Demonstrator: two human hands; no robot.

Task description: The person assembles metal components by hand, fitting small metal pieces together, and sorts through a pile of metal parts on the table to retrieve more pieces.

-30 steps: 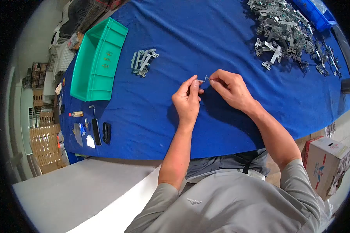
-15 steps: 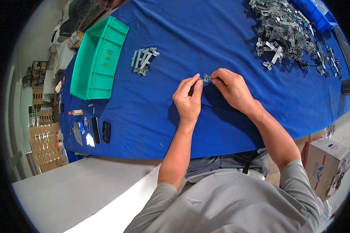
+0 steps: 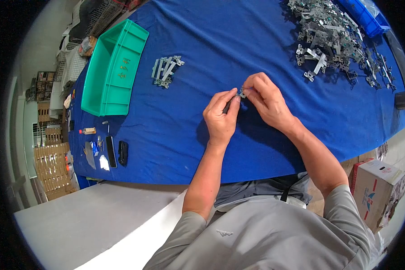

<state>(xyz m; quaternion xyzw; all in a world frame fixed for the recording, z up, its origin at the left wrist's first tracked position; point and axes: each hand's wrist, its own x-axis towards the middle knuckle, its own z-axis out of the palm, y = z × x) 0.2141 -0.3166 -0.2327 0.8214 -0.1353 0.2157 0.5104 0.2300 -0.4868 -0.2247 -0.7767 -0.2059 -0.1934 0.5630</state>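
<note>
Over the blue cloth, my left hand (image 3: 220, 117) pinches a small metal bracket (image 3: 242, 94) between thumb and fingertips. Most of the bracket is hidden by the fingers; a silvery end with a hole shows. My right hand (image 3: 267, 101) is closed at the bracket's other end, thumb and forefinger pressed together on it. A small group of similar metal brackets (image 3: 167, 69) lies to the left, beyond my left hand. The large heap of metal brackets (image 3: 328, 36) is at the far right.
A green plastic bin (image 3: 117, 96) stands at the left, its side marked with yellow characters. A blue crate (image 3: 369, 20) is at the far right corner. Near the left edge lie a small bottle (image 3: 88, 131), a black phone (image 3: 111, 151) and a black case (image 3: 123, 153). A carton (image 3: 375, 191) stands below right.
My left hand has shifted slightly right and tilted. The fingers of my right hand have risen a little and turned at the bracket, which now shows less between the hands.
</note>
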